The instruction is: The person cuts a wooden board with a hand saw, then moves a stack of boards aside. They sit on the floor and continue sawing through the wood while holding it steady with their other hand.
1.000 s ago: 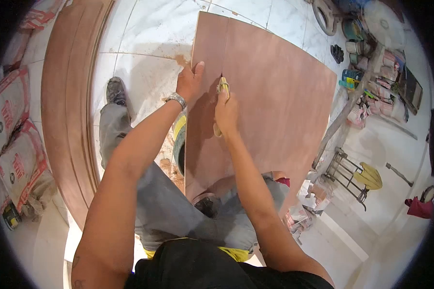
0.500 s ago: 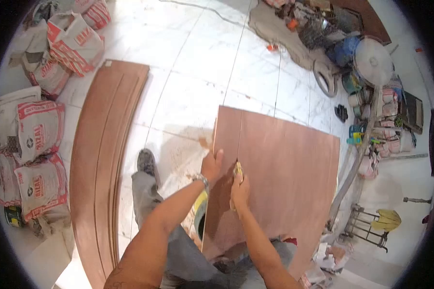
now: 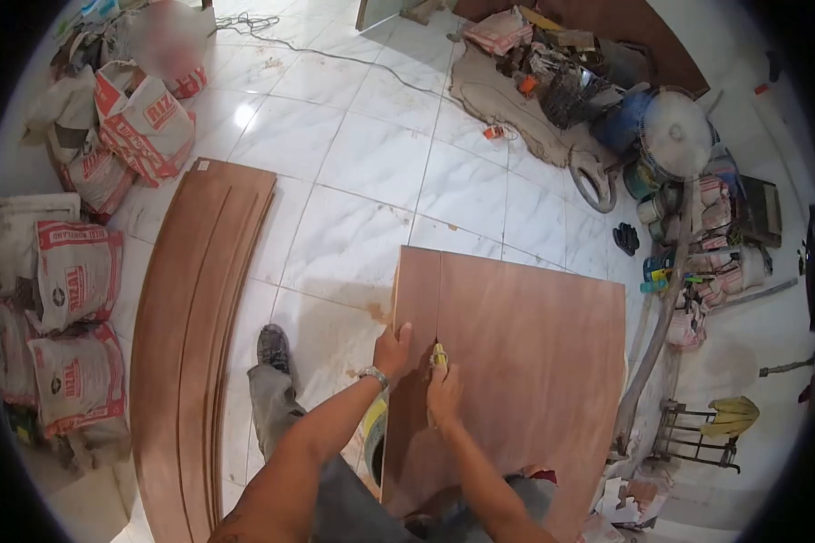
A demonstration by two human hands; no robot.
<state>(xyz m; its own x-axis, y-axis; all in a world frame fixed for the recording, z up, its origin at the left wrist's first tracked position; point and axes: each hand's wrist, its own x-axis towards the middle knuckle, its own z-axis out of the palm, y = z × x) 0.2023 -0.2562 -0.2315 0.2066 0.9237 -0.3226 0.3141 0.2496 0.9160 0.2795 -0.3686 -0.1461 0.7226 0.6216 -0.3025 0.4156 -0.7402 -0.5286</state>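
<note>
A reddish-brown plywood sheet (image 3: 534, 362) lies in front of me, and a thin dark line runs along it near its left edge. My left hand (image 3: 392, 355) is closed on that left edge, thumb on top and the other fingers mostly out of sight. In my right hand (image 3: 445, 394) is a yellow utility knife (image 3: 439, 355), its tip at the near end of the visible line. The blade itself is too small to make out. Beneath the sheet's left side, part of a green and yellow round object (image 3: 374, 434) shows.
A stack of long brown panels (image 3: 199, 299) lies on the tiled floor to the left, beside cement bags (image 3: 80, 281). On the right are a wooden pole (image 3: 656, 353), a fan (image 3: 675, 132) and piled buckets. A cable (image 3: 362, 65) crosses the floor at the back.
The camera view has tilted upward, so the sheet and both hands appear lower. Both hands keep nearly the same places on the sheet, the right still holding the utility knife.
</note>
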